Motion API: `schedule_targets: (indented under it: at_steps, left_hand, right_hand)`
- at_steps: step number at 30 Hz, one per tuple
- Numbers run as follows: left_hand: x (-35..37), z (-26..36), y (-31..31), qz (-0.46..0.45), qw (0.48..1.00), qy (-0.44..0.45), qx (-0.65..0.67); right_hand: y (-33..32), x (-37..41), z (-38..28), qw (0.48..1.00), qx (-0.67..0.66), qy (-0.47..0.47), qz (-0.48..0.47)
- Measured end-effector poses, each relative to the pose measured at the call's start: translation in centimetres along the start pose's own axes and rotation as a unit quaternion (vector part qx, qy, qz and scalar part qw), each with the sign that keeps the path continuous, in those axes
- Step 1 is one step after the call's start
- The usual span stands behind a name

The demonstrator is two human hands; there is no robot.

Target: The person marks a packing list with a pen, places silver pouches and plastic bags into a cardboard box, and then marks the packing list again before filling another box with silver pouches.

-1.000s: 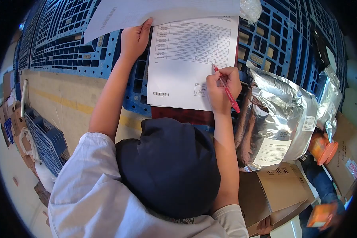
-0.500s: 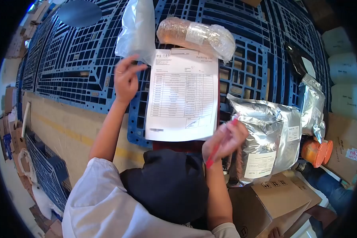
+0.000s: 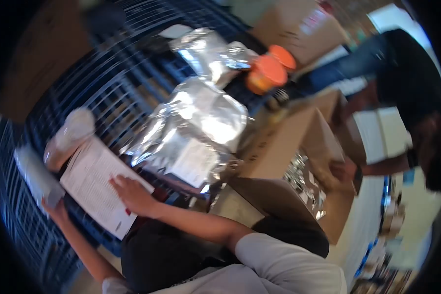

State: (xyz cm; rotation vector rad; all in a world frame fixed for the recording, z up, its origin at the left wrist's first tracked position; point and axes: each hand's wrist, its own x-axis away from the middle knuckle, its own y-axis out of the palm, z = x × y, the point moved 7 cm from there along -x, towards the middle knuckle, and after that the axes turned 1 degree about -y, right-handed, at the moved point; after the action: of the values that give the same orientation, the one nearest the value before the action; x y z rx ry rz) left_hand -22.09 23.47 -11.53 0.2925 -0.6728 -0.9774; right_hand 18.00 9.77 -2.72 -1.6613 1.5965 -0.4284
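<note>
My left hand (image 3: pixel 57 210) is at the near end of a white wrapped roll (image 3: pixel 36 176), fingers apart; blur hides whether they touch it. Over the printed packing list (image 3: pixel 90 183) lies my right hand (image 3: pixel 131 196), with a bit of red pen (image 3: pixel 128 211) showing under it. The sheet rests on a clipboard, mostly covered. Just past its top end is a bubble-wrapped bundle (image 3: pixel 71 134). Silver foil pouches (image 3: pixel 206 115) with white labels lie to the right of the list.
An open cardboard box (image 3: pixel 279 152) with silver packs inside stands to the right. Another person's hand (image 3: pixel 345 170) reaches into it. Orange-lidded tubs (image 3: pixel 269 73) and a further carton (image 3: pixel 299 32) are beyond. Blue plastic pallets (image 3: pixel 115 100) lie underneath.
The view has swung to the right, bringing the open box and another person into sight. My right hand has come onto the packing list; my left is now by the roll's near end.
</note>
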Motion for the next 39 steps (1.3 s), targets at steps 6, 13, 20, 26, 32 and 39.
schedule_targets:
  at_steps: [6,13,20,26,32,39]
  left_hand:
    - [-0.6,1.0,-0.5,0.010,0.961,0.138,-0.238]
    - [9.4,5.8,8.1,0.244,0.894,0.203,-0.317]
    - [16.2,9.7,14.7,0.113,0.891,0.301,-0.320]
    - [19.9,10.7,20.9,-0.486,0.842,0.234,-0.039]
    - [15.1,-0.5,22.2,-0.044,0.822,0.335,-0.458]
    - [12.6,-6.3,15.5,0.061,0.876,0.206,-0.432]
  right_hand:
    - [-4.3,1.4,0.7,0.957,-0.263,0.099,-0.067]
    - [-11.3,4.1,-1.1,0.939,-0.332,0.071,-0.052]
    - [-14.8,4.2,-0.9,0.906,-0.405,0.120,-0.023]
    - [-6.0,2.6,-2.2,0.655,-0.693,0.229,-0.192]
    - [-3.1,0.3,-0.8,0.760,-0.580,0.293,0.005]
    - [-5.1,1.1,1.8,0.901,-0.360,0.209,0.118]
